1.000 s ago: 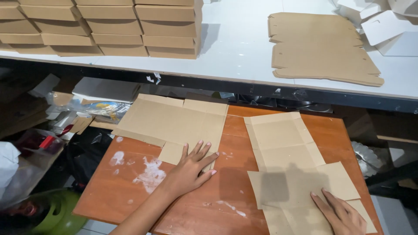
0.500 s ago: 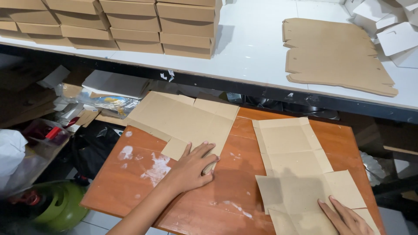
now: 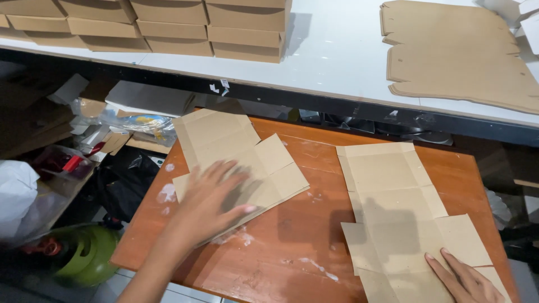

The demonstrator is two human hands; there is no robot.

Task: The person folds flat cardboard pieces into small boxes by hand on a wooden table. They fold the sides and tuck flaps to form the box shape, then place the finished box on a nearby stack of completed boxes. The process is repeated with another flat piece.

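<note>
Two flat brown cardboard box blanks lie on a worn orange-brown wooden board [image 3: 306,238]. My left hand [image 3: 209,203] lies flat, fingers spread, on the near part of the left blank [image 3: 236,151], which sits at an angle. My right hand [image 3: 463,278] rests palm down, fingers apart, on the near end of the right blank [image 3: 401,205], at the frame's lower right corner. Neither hand grips anything.
Behind the board runs a white table [image 3: 337,62] with stacks of folded brown boxes [image 3: 168,25] at the left and a pile of flat blanks [image 3: 455,50] at the right. Left of the board lie clutter, a white bag [image 3: 17,193] and a green container [image 3: 84,255].
The left blank has turned and slid nearer under my left hand, which now lies fully on it. My right hand has barely moved; the view has shifted closer.
</note>
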